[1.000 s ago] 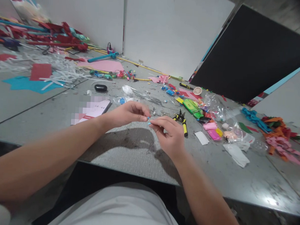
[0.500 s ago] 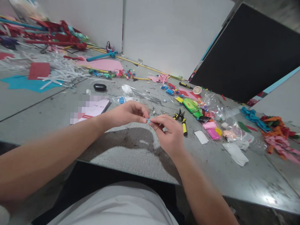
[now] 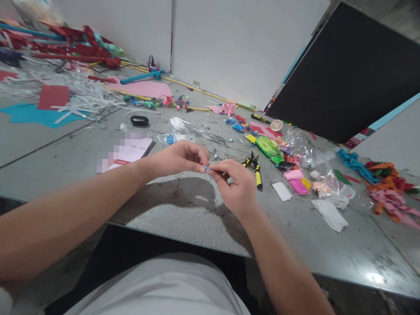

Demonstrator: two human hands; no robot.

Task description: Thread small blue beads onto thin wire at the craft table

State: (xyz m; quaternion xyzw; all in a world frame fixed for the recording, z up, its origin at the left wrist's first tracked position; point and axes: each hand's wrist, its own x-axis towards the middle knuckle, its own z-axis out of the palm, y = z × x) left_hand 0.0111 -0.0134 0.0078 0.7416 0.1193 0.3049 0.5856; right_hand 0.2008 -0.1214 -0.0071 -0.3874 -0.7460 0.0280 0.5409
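Thumb and fingers of my left hand pinch a tiny blue piece of modelling clay from the left. From the right, the fingertips of my right hand close on the same piece, so the two hands meet just above the table. Its exact shape is mostly covered by the fingers. Behind my left hand lies a blue clay lump on clear plastic. Yellow-and-black pliers rest beside my right hand, jaws pointing away.
A phone and a black case lie left. Thin wires lie behind the hands. Coloured clay packets, a white card and crumpled tissue are to the right. Paper strips cover the back left.
Both hands stay almost in place, still pinching the blue piece, with only slight finger movement. The view has shifted very slightly.
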